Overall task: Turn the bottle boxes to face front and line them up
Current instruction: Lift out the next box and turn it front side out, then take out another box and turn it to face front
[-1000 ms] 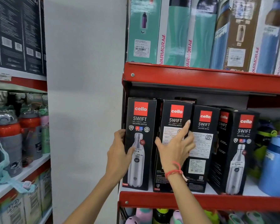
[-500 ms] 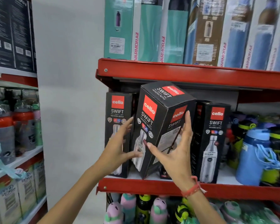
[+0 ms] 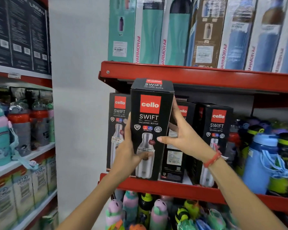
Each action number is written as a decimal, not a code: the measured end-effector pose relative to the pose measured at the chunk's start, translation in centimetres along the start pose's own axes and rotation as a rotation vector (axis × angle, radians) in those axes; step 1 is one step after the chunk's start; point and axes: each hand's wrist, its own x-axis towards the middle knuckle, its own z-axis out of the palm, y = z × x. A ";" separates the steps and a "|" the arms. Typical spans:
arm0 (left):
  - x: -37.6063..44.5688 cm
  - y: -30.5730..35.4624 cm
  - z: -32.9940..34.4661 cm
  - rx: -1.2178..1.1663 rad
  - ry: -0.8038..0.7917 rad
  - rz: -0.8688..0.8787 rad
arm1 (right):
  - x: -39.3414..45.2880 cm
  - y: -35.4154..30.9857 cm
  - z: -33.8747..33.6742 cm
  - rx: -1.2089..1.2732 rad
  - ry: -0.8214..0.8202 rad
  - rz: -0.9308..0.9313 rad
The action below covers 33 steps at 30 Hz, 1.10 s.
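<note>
I hold a black Cello Swift bottle box (image 3: 150,113) upright in front of the red shelf (image 3: 173,188), its front panel with the steel bottle picture facing me. My left hand (image 3: 128,151) grips its left edge and lower front. My right hand (image 3: 179,136) clasps its right side, thumb across the front. Behind it on the shelf stand three more Swift boxes: the leftmost box (image 3: 117,127) faces front, the middle box (image 3: 176,146) shows a label side, the right box (image 3: 214,138) stands at a slight angle with its front showing.
Loose blue and green bottles (image 3: 263,160) crowd the shelf's right part. Tall Varmora boxes (image 3: 166,35) fill the shelf above, whose red lip (image 3: 189,75) hangs just over the held box. Children's bottles (image 3: 140,211) stand below. A second rack of bottles (image 3: 20,127) lies left, past a white wall.
The box, tilted and corner-on half a second ago, is now upright with its front turned to me. Both hands shifted round to its sides. A second ago it stood in the row.
</note>
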 end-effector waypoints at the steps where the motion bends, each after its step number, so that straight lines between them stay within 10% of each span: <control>1: 0.5 -0.2 0.4 0.019 0.012 -0.006 | 0.4 0.4 0.0 -0.014 0.016 0.024; 14: 3.6 -5.1 3.1 0.096 -0.063 -0.161 | 3.4 7.0 2.2 -0.070 0.231 0.111; 23: 4.5 -4.4 3.0 0.324 -0.022 -0.182 | 3.6 8.1 4.6 -0.883 0.969 0.267; 27: 3.8 -4.0 2.9 0.332 -0.018 -0.160 | 3.6 8.5 4.8 -0.715 0.829 0.639; 33: 2.8 -3.1 2.8 0.357 0.008 -0.136 | 2.6 7.2 2.4 -0.630 0.791 0.431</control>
